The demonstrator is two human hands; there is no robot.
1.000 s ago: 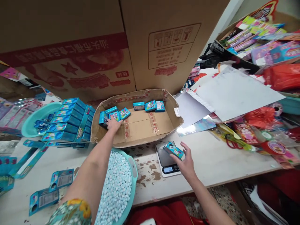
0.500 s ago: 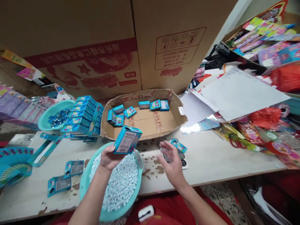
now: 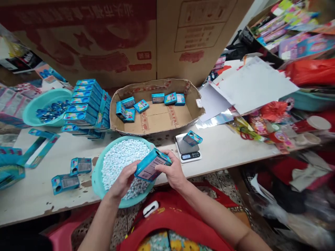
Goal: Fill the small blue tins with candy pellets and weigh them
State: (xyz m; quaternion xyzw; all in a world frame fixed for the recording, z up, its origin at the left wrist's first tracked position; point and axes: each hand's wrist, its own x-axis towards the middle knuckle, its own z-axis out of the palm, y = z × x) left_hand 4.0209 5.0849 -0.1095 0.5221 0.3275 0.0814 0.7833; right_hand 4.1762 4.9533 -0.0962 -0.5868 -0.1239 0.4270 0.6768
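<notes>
Both hands hold one small blue box (image 3: 151, 166) over the near edge of a teal basin (image 3: 97, 176) full of small white pellets (image 3: 120, 158). My left hand (image 3: 125, 177) grips the box's lower end, fingers curled under it. My right hand (image 3: 170, 170) clasps its upper end, fingers wrapped round. Another blue box (image 3: 192, 138) lies on a small digital scale (image 3: 187, 150) just beyond my right hand. A shallow cardboard tray (image 3: 154, 108) behind the basin holds several more blue boxes.
A stack of blue boxes (image 3: 85, 108) and a second teal basin (image 3: 43, 106) with blue pieces stand at the left. Flat and folded boxes (image 3: 65, 182) lie on the white table (image 3: 230, 150). Big cartons (image 3: 125, 38) wall the back. Papers and toy packs crowd the right.
My left hand drew the blue box down toward me over the basin. My right hand left the scale and took hold of the box's other end. The view tilted downward.
</notes>
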